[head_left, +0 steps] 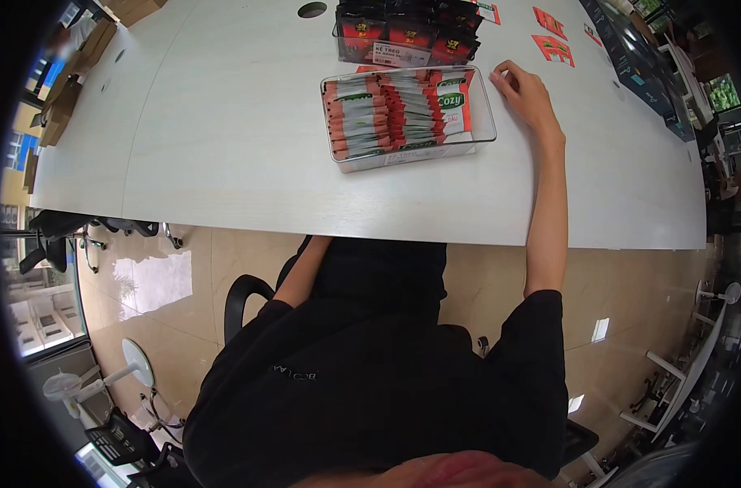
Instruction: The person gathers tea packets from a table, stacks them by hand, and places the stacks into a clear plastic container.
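My right hand rests on the white table, just right of a clear plastic box. Its fingers are loosely bent and slightly apart, with nothing visible in them. Inside the box stand rows of red and silver Cozy tea sachets, with a larger red and white Cozy packet at the right end. Behind it is a second clear bin filled with black and red packets. My left forearm goes down below the table edge, and the left hand is hidden there.
Several loose red sachets lie at the back right of the table. A long dark box runs along the right edge. Cardboard boxes stand at the far left, and a round cable hole is at the back.
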Demonstrator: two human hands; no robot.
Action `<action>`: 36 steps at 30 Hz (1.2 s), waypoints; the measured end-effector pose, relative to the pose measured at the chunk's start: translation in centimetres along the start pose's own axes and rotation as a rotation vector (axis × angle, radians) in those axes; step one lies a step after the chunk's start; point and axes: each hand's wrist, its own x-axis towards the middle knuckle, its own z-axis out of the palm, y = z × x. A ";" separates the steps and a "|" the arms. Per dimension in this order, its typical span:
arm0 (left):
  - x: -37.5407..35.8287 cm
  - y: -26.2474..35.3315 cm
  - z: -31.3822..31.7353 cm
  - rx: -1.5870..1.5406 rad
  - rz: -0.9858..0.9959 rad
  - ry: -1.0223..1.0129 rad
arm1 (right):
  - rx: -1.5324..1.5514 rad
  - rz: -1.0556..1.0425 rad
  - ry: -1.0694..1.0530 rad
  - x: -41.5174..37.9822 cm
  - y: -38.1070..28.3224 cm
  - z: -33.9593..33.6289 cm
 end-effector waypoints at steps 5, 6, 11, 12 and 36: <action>1.0 2.2 -2.9 -0.063 0.068 -0.093 | -0.040 -0.041 -0.045 -0.3 -2.6 0.0; 1.1 2.6 -3.6 -0.078 0.090 -0.114 | -0.018 -0.046 -0.064 -0.3 -2.9 0.2; 2.6 6.0 -5.2 -0.138 0.156 -0.242 | -0.010 -0.095 -0.131 -0.5 -3.6 0.3; 2.8 7.5 -5.2 -0.144 0.160 -0.268 | -0.021 -0.063 -0.171 -0.5 -3.9 0.1; 27.4 5.3 -16.3 -0.628 -0.153 -0.091 | 0.013 -0.069 -0.149 -0.6 -4.3 1.1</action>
